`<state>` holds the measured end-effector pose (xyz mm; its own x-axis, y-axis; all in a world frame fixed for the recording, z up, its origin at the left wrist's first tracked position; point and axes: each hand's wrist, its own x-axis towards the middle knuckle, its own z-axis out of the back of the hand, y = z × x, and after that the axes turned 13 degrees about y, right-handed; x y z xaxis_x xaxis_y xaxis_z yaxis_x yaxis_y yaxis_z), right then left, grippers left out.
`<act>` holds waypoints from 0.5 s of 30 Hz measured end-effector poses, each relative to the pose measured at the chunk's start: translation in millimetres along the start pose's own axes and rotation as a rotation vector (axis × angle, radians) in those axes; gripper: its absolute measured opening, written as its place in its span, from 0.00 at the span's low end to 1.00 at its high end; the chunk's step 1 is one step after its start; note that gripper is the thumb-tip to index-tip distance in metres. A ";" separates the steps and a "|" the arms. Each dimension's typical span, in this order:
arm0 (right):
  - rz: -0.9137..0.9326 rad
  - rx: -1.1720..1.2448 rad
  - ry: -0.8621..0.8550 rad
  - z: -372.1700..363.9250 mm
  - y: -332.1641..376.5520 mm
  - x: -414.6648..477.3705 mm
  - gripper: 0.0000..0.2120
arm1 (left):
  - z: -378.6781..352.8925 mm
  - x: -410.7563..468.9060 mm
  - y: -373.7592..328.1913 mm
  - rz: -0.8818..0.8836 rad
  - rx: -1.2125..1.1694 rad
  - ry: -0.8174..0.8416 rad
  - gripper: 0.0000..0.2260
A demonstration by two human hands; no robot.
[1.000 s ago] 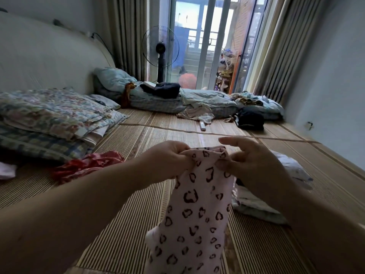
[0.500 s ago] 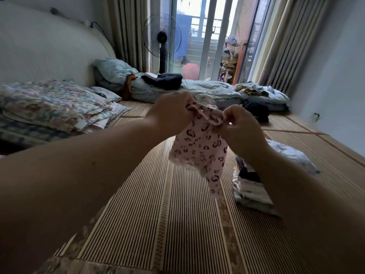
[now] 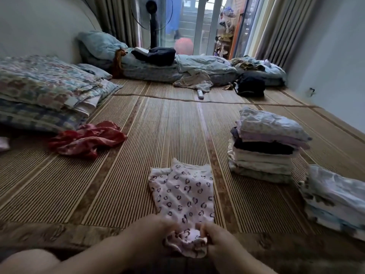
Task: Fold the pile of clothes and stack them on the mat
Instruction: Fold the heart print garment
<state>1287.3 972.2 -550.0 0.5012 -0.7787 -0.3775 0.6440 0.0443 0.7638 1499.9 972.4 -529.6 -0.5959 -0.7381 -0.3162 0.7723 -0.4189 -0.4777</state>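
Observation:
A pink garment with dark heart prints (image 3: 183, 194) lies spread on the woven mat (image 3: 98, 184) right in front of me. My left hand (image 3: 156, 230) and my right hand (image 3: 217, 238) both grip its bunched near end, close together at the bottom of the head view. A crumpled red garment (image 3: 87, 138) lies loose on the mat to the left. A stack of folded clothes (image 3: 264, 147) stands on the mat to the right, and a second folded stack (image 3: 335, 200) sits nearer at the far right.
Folded floral bedding (image 3: 45, 86) is piled at the left. A low mattress with pillows and dark clothes (image 3: 158, 66) runs along the back. A black bag (image 3: 249, 85) and a white remote (image 3: 200, 94) lie on the far mat. A fan (image 3: 152, 18) stands by the glass door.
The pink garment was held up in the air between both hands; now it is laid out flat on the mat, and both hands have dropped low, gripping its near end.

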 end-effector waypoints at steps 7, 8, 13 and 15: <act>-0.014 0.142 0.049 26.2 11.0 6.7 0.17 | 22.4 1.9 8.1 -0.013 -0.121 0.002 0.08; 0.004 0.249 0.066 32.9 14.4 11.1 0.16 | 28.4 3.4 9.4 -0.005 -0.204 0.000 0.07; 0.074 0.579 0.114 71.6 35.7 34.7 0.08 | 58.6 23.7 14.4 0.043 -0.543 -0.061 0.05; 0.046 0.569 0.062 84.2 41.1 47.1 0.08 | 73.0 39.3 17.5 0.074 -0.645 -0.101 0.05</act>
<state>1288.8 884.7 -492.3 0.5655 -0.7448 -0.3544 0.2168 -0.2804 0.9351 1506.1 897.5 -490.6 -0.4989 -0.8117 -0.3038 0.5047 0.0128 -0.8632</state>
